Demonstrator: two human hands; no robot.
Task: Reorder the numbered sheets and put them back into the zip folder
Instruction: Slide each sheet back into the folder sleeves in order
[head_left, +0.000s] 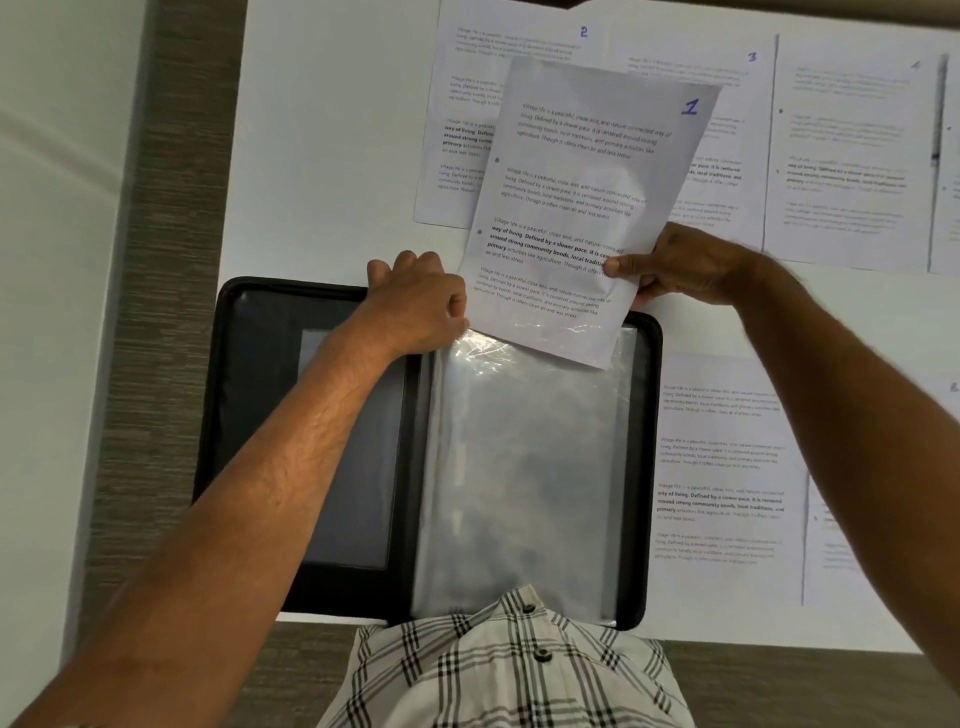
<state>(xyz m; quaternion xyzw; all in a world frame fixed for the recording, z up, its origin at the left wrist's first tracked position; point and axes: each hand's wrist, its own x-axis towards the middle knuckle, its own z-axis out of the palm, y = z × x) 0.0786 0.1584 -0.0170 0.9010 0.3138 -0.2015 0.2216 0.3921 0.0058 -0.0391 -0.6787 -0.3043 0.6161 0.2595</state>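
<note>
A black zip folder (249, 395) lies open on the white table, its clear plastic sleeves (530, 467) on the right half. My right hand (680, 267) pinches the sheet numbered 1 (587, 192) by its right edge, tilted, its bottom edge inside the top of a sleeve. At the sleeve's top left corner, my left hand (415, 306) grips the plastic opening. Sheets numbered 2 (467, 104), 3 (727, 145) and 4 (852, 156) lie in a row behind the folder.
More printed sheets (722, 467) lie to the right of the folder, one partly under its edge. The table's left edge (236, 182) borders a grey-brown floor strip. My checked shirt (509, 670) overlaps the folder's near edge.
</note>
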